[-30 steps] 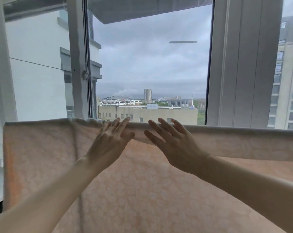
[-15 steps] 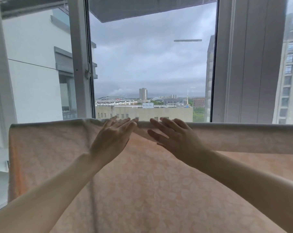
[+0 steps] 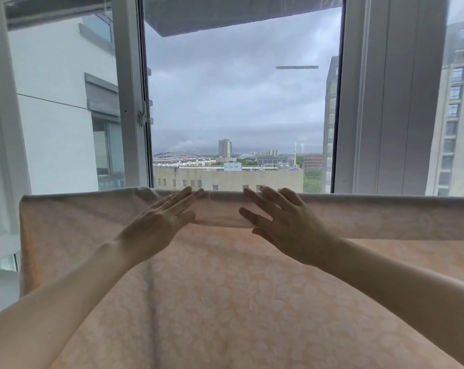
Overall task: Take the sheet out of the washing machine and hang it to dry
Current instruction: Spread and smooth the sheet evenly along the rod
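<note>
The pale peach sheet (image 3: 225, 302) hangs in front, folded over its top edge. The left hand (image 3: 156, 222) and right hand (image 3: 286, 225), fingers straight, rest there, now further apart than before. Behind stands the window frame (image 3: 129, 102).

No text, label, brand, number or sign can be read anywhere in the view. The sheet (image 3: 225, 302) carries only a pale leaf pattern, no lettering. The distant buildings (image 3: 225, 177) beyond the window are too small and hazy for any signage to be made out.
</note>
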`<move>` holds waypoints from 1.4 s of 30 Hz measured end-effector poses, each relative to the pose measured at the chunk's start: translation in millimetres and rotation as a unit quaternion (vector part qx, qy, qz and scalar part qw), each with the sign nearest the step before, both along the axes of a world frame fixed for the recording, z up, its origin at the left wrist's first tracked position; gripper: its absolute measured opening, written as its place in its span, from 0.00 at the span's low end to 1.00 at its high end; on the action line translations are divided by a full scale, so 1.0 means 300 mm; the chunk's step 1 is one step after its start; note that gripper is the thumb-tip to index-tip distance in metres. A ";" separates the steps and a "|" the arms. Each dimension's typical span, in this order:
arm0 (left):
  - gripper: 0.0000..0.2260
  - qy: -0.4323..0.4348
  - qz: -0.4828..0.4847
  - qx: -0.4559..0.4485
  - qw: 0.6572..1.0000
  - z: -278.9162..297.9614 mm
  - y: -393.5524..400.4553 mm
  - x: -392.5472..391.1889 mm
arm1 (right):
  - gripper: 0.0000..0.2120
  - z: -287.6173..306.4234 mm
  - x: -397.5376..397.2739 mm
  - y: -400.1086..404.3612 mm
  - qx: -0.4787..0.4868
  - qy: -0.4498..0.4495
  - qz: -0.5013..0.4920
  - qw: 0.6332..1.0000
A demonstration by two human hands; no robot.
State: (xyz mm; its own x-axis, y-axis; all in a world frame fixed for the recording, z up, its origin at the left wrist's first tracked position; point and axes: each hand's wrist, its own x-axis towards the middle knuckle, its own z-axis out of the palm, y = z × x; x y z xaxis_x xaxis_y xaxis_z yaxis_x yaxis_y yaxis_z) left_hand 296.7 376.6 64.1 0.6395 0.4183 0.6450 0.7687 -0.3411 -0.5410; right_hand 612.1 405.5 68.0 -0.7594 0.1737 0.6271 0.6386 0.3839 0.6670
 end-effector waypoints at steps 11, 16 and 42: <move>0.10 -0.058 0.104 0.007 0.993 -0.056 0.011 -0.033 | 0.29 -0.005 -0.044 -0.016 -0.026 0.003 -0.054 0.998; 0.12 -0.087 0.150 -0.035 0.984 -0.046 0.022 -0.038 | 0.37 0.004 -0.104 -0.003 -0.040 0.019 -0.063 0.997; 0.13 -0.133 0.068 0.004 0.989 0.108 0.067 -0.233 | 0.23 -0.027 -0.365 0.055 0.015 0.007 -0.055 0.998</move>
